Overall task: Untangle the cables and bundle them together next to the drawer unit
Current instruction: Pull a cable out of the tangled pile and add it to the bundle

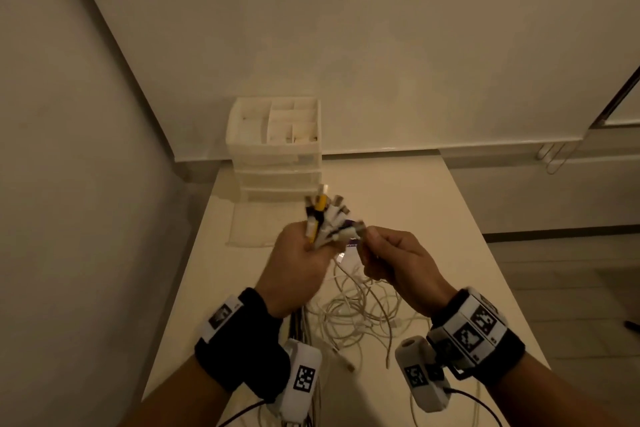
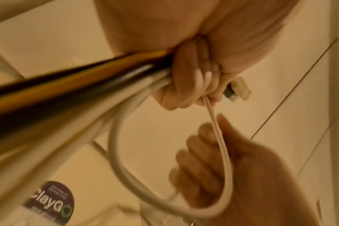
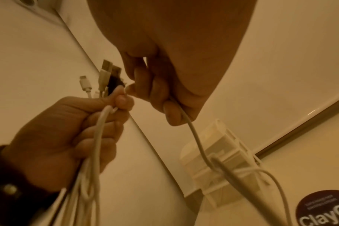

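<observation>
My left hand (image 1: 304, 253) grips a bunch of cable ends (image 1: 323, 215) above the table; white, black and yellow plugs fan out of the fist. In the left wrist view the same cables (image 2: 68, 94) run out of the curled fingers (image 2: 186, 85). My right hand (image 1: 388, 253) pinches one white cable (image 3: 194, 134) just right of the bunch, its plug (image 1: 358, 227) touching the other plugs. The rest of the cables lie in a loose white tangle (image 1: 360, 319) on the table beneath both hands. The translucent drawer unit (image 1: 277, 149) stands at the table's far left end.
The white table (image 1: 433, 218) runs from me to the wall, with its edges at left and right. A round dark sticker (image 2: 50, 201) lies on the tabletop under my hands. Floor and a dark skirting strip (image 1: 554, 236) lie to the right.
</observation>
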`<state>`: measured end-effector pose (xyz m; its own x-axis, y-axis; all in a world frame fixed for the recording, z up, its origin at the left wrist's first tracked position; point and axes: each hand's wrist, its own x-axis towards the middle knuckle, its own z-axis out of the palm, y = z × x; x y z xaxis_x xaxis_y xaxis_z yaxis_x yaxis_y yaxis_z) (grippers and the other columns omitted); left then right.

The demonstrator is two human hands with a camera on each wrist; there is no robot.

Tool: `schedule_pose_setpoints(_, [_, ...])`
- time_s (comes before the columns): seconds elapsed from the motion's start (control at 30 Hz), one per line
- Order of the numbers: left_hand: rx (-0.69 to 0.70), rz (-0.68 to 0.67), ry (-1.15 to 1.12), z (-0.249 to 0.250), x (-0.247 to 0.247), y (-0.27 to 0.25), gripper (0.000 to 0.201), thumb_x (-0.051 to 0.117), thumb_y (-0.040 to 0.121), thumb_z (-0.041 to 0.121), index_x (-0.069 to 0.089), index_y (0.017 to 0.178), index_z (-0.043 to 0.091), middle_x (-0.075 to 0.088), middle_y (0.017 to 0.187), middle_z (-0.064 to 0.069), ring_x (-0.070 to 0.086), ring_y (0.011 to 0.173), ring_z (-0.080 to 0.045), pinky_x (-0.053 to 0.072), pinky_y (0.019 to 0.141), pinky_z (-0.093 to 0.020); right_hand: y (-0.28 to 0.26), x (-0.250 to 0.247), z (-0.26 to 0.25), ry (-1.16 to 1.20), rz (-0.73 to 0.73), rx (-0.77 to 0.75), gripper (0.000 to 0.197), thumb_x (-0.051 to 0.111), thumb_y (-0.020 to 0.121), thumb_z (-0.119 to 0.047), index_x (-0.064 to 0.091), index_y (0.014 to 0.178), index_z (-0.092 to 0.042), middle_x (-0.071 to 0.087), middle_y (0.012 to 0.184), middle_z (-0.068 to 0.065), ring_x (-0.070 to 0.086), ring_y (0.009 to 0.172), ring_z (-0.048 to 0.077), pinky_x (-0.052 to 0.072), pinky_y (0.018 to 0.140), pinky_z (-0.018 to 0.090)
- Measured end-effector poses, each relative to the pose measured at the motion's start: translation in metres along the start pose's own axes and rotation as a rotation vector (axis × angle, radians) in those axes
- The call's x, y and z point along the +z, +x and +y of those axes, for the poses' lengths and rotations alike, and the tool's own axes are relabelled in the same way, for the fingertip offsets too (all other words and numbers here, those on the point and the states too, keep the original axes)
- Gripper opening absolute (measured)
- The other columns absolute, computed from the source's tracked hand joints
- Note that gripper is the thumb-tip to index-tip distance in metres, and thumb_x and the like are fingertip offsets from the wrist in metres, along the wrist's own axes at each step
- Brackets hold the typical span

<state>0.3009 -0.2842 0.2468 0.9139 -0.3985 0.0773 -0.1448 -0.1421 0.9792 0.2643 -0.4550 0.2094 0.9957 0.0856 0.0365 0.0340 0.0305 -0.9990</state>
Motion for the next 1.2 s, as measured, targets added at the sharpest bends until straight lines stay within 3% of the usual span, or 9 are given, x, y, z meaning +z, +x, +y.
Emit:
schedule_pose_setpoints(0.23, [0.066, 0.255, -0.008, 0.002, -0.053, 0.011, 0.030, 0.061, 0.092, 0.018, 0.055, 0.062, 0.014, 0.039, 0.039, 0.009, 0.033, 0.033, -0.004, 0.026, 0.039, -0.022, -0.006, -0.008, 0.021, -0.242, -0.105, 0.021, 0.030, 0.048, 0.098, -0.020, 0.056, 0.075, -0.002, 0.047, 0.060, -0.001, 0.041, 0.053, 0.010, 0.036, 0.054, 0.020])
schedule_pose_setpoints(0.4, [0.027, 0.462, -0.276, 0.001, -0.075, 0.009, 0.032, 0.052, 0.097, 0.012, 0.048, 0.065, 0.009, 0.026, 0.038, 0.006, 0.018, 0.029, -0.007, 0.021, 0.039, -0.011, -0.006, -0.023, 0.051, -0.510, -0.109, 0.093, 0.028, 0.045, 0.102, -0.020, 0.056, 0.078, -0.010, 0.051, 0.057, -0.005, 0.047, 0.053, 0.007, 0.041, 0.061, 0.022])
schedule_pose_setpoints(0.63, [0.157, 0.786, 0.001, -0.001, -0.095, 0.003, 0.017, 0.064, 0.091, 0.020, 0.058, 0.078, 0.012, 0.051, 0.044, 0.015, 0.042, 0.038, 0.000, 0.037, 0.042, -0.018, -0.017, -0.035, 0.072, -0.318, 0.120, 0.193, 0.041, 0.051, 0.099, -0.022, 0.051, 0.058, -0.016, 0.037, 0.054, -0.003, 0.033, 0.050, 0.012, 0.032, 0.055, 0.033])
schedule_pose_setpoints(0.7, [0.208, 0.685, 0.075, 0.001, -0.080, 0.001, 0.018, 0.067, 0.088, 0.017, 0.060, 0.072, 0.020, 0.059, 0.055, 0.021, 0.050, 0.051, 0.007, 0.044, 0.058, -0.023, -0.014, -0.033, 0.062, -0.297, 0.170, 0.164, 0.042, 0.055, 0.097, -0.020, 0.051, 0.056, -0.016, 0.038, 0.051, -0.007, 0.034, 0.048, 0.010, 0.033, 0.055, 0.031])
schedule_pose_setpoints(0.8, [0.203, 0.288, 0.195, -0.003, -0.048, -0.002, 0.022, 0.071, 0.085, 0.013, 0.065, 0.073, 0.031, 0.066, 0.070, 0.019, 0.061, 0.073, 0.007, 0.049, 0.073, -0.021, -0.005, -0.024, 0.037, -0.258, 0.140, 0.104, 0.043, 0.058, 0.095, -0.015, 0.051, 0.052, -0.017, 0.043, 0.052, -0.006, 0.037, 0.050, 0.011, 0.034, 0.055, 0.030])
schedule_pose_setpoints(0.93, [0.187, -0.014, 0.412, -0.009, -0.006, 0.000, 0.022, 0.063, 0.082, 0.035, 0.075, 0.095, 0.021, 0.074, 0.086, 0.007, 0.069, 0.082, -0.007, 0.055, 0.073, -0.032, 0.005, -0.009, 0.000, -0.063, 0.002, -0.005, 0.035, 0.054, 0.090, -0.009, 0.047, 0.057, 0.003, 0.040, 0.051, -0.006, 0.030, 0.049, 0.013, 0.025, 0.050, 0.029])
schedule_pose_setpoints(1.03, [0.171, -0.004, 0.412, -0.012, 0.009, 0.004, 0.015, 0.067, 0.087, 0.027, 0.075, 0.095, 0.017, 0.071, 0.082, 0.007, 0.066, 0.077, -0.012, 0.054, 0.070, -0.026, 0.006, -0.006, -0.017, 0.117, -0.042, -0.027, 0.028, 0.051, 0.085, -0.009, 0.054, 0.059, -0.001, 0.036, 0.051, -0.003, 0.025, 0.049, 0.014, 0.020, 0.052, 0.033])
schedule_pose_setpoints(1.1, [0.222, 0.078, 0.395, -0.011, 0.008, 0.005, 0.014, 0.070, 0.086, 0.014, 0.075, 0.098, 0.018, 0.068, 0.083, 0.013, 0.064, 0.082, -0.003, 0.046, 0.069, -0.006, 0.003, -0.006, -0.019, 0.151, -0.064, -0.014, 0.027, 0.050, 0.087, -0.013, 0.059, 0.065, -0.002, 0.035, 0.054, 0.006, 0.027, 0.050, 0.013, 0.021, 0.053, 0.033])
schedule_pose_setpoints(1.2, [0.254, 0.181, 0.364, -0.006, 0.000, 0.003, 0.018, 0.072, 0.083, 0.008, 0.074, 0.099, 0.017, 0.068, 0.087, 0.016, 0.060, 0.083, 0.009, 0.041, 0.070, 0.000, -0.005, -0.004, -0.010, 0.113, -0.056, 0.034, 0.030, 0.049, 0.091, -0.021, 0.061, 0.074, 0.000, 0.032, 0.059, 0.008, 0.028, 0.051, 0.015, 0.027, 0.053, 0.028])
